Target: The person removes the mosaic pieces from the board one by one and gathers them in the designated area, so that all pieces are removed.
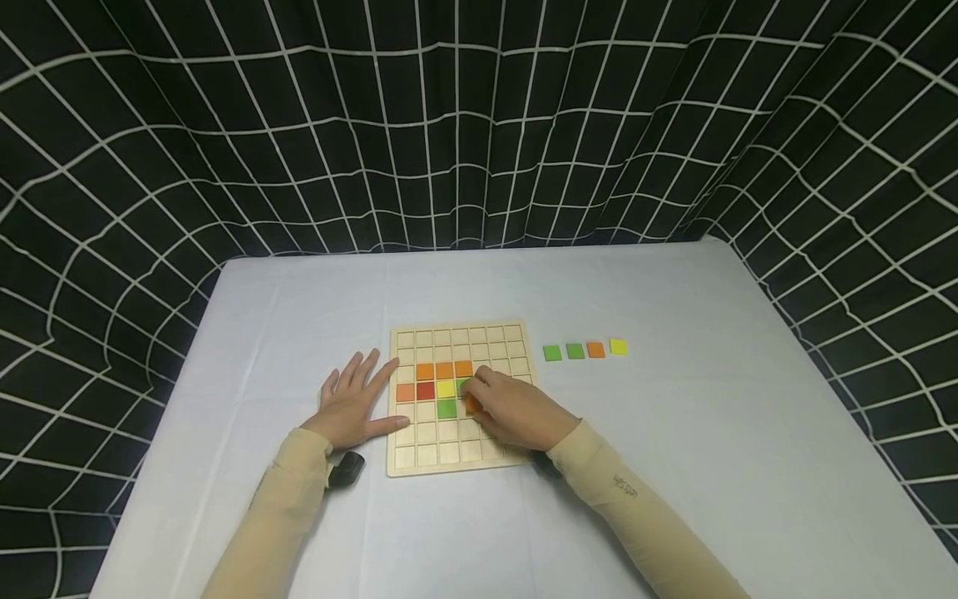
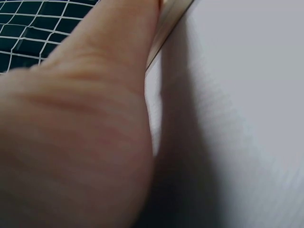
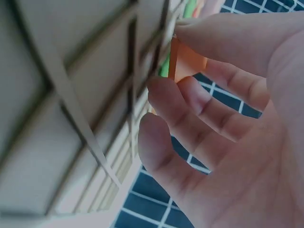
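Note:
A wooden grid board (image 1: pixel 427 456) lies on the table with several coloured square tiles set in its cells. Among them are a red tile (image 1: pixel 425 391), a yellow tile (image 1: pixel 445 388) and a green tile (image 1: pixel 446 408). My right hand (image 1: pixel 516 408) is over the board's middle and pinches an orange tile (image 3: pixel 190 61) between thumb and fingers, tilted close to the cells. Spread flat, my left hand (image 1: pixel 355 408) rests at the board's left side, its thumb and index fingertips at the edge. Only the base of that hand (image 2: pixel 80 128) and the board's edge show in the left wrist view.
Right of the board lies a row of loose tiles: two green tiles (image 1: pixel 552 353), one orange tile (image 1: pixel 595 349) and one yellow tile (image 1: pixel 618 347). A white cloth (image 1: pixel 674 466) covers the table. Dark curtains (image 1: pixel 464 125) with a white grid stand behind and beside it.

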`<state>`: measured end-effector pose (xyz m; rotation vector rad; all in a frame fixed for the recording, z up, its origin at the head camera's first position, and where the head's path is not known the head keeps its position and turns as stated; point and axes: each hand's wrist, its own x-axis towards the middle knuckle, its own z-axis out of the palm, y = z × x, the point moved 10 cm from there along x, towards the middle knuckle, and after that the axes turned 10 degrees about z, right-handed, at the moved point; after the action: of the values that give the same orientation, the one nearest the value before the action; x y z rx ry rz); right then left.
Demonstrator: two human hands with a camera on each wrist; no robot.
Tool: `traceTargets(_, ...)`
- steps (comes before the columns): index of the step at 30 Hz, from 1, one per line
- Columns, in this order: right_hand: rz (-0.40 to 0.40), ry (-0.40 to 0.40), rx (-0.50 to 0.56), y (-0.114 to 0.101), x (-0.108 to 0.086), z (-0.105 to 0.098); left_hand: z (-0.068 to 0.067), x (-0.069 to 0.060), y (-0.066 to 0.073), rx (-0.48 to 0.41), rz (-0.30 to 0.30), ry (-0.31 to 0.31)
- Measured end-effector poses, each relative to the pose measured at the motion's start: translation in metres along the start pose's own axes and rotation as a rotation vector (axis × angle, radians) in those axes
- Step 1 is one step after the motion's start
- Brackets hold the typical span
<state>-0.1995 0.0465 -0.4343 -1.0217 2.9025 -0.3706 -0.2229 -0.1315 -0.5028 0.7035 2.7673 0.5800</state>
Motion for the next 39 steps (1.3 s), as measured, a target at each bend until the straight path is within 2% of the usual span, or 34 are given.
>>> traceTargets(8,0.124,-0.035,0.009,0.036,-0.004,-0.027,-0.003,-0.002,0.003,-0.006,0.004,0.008)
traceTargets(14,0.177,-0.014,0.016,0.060,-0.013,-0.049,-0.004,-0.002,0.002,-0.006,0.000,0.011)
traceTargets(21,0.224,-0.013,0.004,0.081,-0.025,-0.063,-0.004,-0.002,0.003,-0.012,-0.007,0.006)
traceTargets(25,0.260,-0.021,-0.005,0.092,-0.030,-0.064,-0.003,-0.002,0.004,-0.010,-0.002,0.005)
traceTargets(31,0.377,-0.072,-0.018,0.115,-0.035,-0.061,-0.004,-0.002,0.004,-0.012,0.006,0.008)
traceTargets(39,0.461,-0.159,-0.001,0.128,-0.034,-0.045,-0.005,-0.002,0.005,-0.014,-0.004,0.003)
